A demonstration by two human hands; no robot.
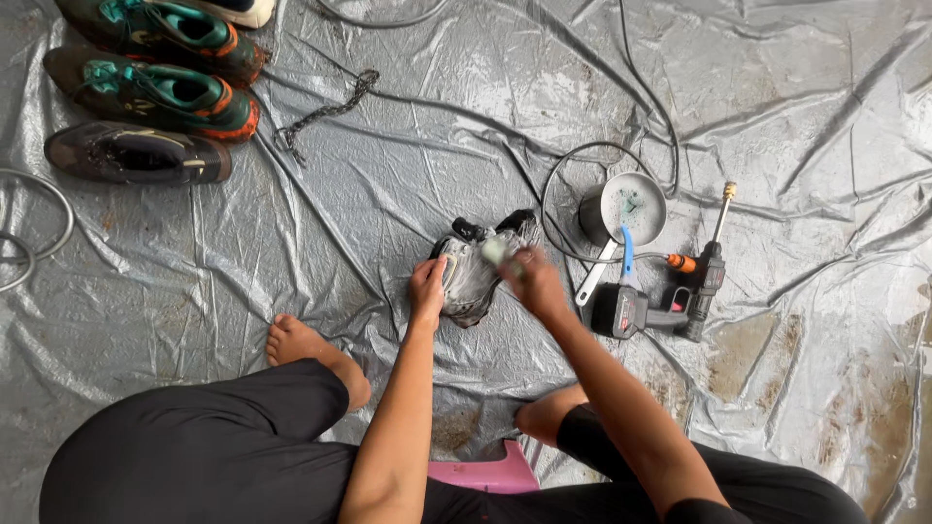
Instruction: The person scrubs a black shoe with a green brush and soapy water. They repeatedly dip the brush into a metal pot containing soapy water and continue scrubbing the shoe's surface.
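One shoe [478, 270], black and grey and wet with suds, lies on its side on the grey plastic sheet [388, 175] in front of my knees, and both my hands are on it. My left hand [427, 286] is closed around its near edge, pinning it to the sheet. My right hand [532, 277] is wrapped shut on a small brush [500, 250], pressed against the shoe's upper; the motion blurs it, so I cannot tell its exact shape. Three more shoes lie well apart at the top left: two green and orange ones [160, 63] and one dark brown one [136, 153] below them. A fourth, pale one shows only as a sliver at the top edge. One small metal pot [623, 207] sits just right of the shoe, holding soapy water with a blue-handled brush [627, 254] resting on its rim. One cordless spray gun [670, 296] lies beside the pot. One chain [325, 112] lies near the shoes.
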